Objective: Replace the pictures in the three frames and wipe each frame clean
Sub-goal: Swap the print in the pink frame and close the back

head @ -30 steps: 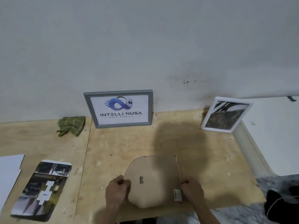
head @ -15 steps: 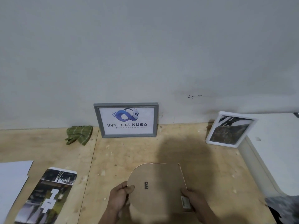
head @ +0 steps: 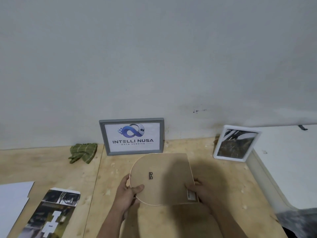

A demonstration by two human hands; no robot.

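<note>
A: Why is the pale plywood bench laid out like that?

B: Probably staging. The grey-framed logo print, reading "INTELLI NUSA DATA SERVICE", and the white-framed dark photo lean on the wall; a loose dark print and a green cloth wait at the left.

A: And the arch-shaped brown backing board?

B: Held over the bench, back up. Left hand pinches its curved edge; right hand's fingers curl round the straight edge, beside an unreadable label.

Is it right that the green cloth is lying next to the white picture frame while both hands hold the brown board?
Not quite. The head view shows the green cloth beside the grey frame, not the white frame. The left hand and right hand do hold the brown board.
</note>
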